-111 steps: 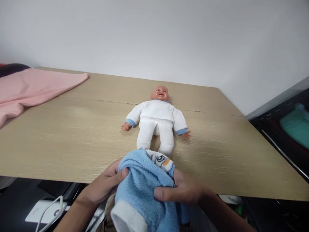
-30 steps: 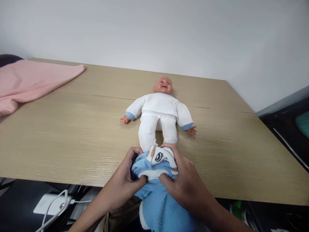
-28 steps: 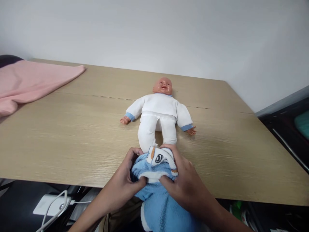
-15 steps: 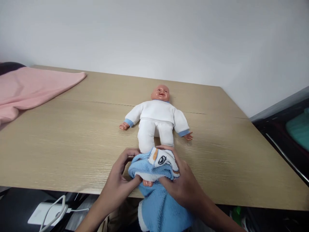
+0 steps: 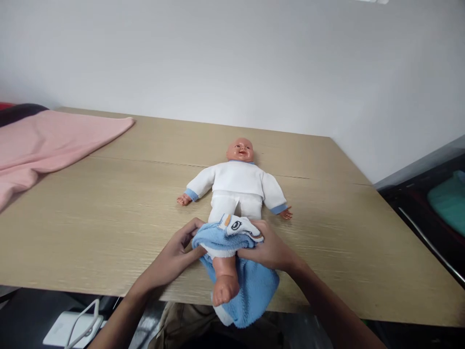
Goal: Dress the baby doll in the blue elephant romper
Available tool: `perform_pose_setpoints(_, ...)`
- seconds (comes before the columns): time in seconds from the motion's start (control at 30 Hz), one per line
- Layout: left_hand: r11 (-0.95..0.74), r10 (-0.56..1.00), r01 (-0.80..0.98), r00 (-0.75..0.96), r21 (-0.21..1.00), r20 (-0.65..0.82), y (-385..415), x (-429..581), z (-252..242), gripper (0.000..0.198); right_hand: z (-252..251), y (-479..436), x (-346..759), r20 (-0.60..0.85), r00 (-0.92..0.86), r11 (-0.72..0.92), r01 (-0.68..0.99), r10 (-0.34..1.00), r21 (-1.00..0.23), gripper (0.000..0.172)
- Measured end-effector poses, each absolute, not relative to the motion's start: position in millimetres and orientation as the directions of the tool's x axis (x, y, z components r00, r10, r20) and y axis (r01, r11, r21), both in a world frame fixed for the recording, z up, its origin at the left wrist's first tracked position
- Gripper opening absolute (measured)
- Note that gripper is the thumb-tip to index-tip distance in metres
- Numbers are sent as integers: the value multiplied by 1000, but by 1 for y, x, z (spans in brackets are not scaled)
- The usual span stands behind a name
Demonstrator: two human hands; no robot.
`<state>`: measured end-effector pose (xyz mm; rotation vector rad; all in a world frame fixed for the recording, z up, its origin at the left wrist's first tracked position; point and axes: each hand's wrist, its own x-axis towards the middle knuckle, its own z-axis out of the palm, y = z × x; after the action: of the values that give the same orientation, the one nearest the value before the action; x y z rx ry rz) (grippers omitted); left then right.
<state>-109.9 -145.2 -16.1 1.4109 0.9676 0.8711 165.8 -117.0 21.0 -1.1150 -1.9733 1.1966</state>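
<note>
A doll (image 5: 238, 182) in white lies face up on the bench (image 5: 90, 208), head away from the person, legs pointing straight back at them. At its knees the left hand (image 5: 174, 254) and right hand (image 5: 271, 249), one either side and equally near, have fingers (image 5: 194, 251) closed on a bunched blue garment (image 5: 254, 286); one bare foot (image 5: 223, 290) sticks out of its near end.
</note>
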Motion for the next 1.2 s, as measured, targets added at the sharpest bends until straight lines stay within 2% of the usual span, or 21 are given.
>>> perform_pose_setpoints(0.13, -1, 906, 44, 423, 999, -18, -126, -117, -15, 25, 27, -106, 169, 3, -517, 250, 408, 856, -878, 13)
perform_pose_setpoints(0.17, 0, 901, 57, 432, 998, -25, -123, -119, -14, 27, 27, -105, 170, 2, -518, 260, 425, 855, -867, 20)
perform_pose_setpoints(0.27, 4, 883, 86, 467, 996, -44, -123, -126, -13, 30, 27, -104, 179, -6, -535, 292, 471, 845, -832, 56)
perform_pose_setpoints(0.33, -1, 861, 88, 506, 996, -44, -125, -133, -12, 33, 27, -106, 186, -4, -552, 313, 478, 834, -821, 70)
perform_pose_setpoints(0.37, -4, 845, 86, 534, 996, -43, -126, -136, -12, 35, 28, -107, 190, 4, -555, 319, 473, 832, -821, 70)
perform_pose_setpoints(0.47, 11, 796, 89, 601, 996, -63, -129, -142, -11, 36, 32, -111, 198, 12, -543, 315, 467, 839, -826, 47)
perform_pose_setpoints(0.6, 83, 823, 140, 549, 987, -147, -128, -139, -9, 29, 38, -118, 202, -81, -509, 245, 542, 857, -804, 30)
perform_pose_setpoints(0.7, 105, 863, 154, 476, 983, -167, -126, -137, -10, 30, 41, -121, 207, -155, -472, 173, 578, 868, -797, 31)
perform_pose_setpoints(0.8, 128, 894, 149, 410, 981, -179, -123, -138, -11, 30, 39, -120, 213, -169, -483, 154, 560, 859, -814, 35)
perform_pose_setpoints(0.93, 208, 899, 63, 380, 976, -216, -118, -140, -16, 29, 30, -116, 216, -115, -519, 94, 359, 847, -929, 35)
perform_pose_setpoints(1.03, 277, 891, -107, 400, 955, -214, -114, -137, -23, 41, 19, -116, 215, -98, -574, 25, 202, 813, -979, 37)
perform_pose_setpoints(1.1, 301, 886, -157, 410, 941, -215, -112, -135, -25, 46, 12, -119, 213, -104, -602, -29, 134, 791, -991, 37)
perform_pose_setpoints(1.2, 208, 909, 5, 368, 978, -195, -110, -135, -17, 37, 8, -124, 210, -123, -595, -78, 101, 794, -992, 37)
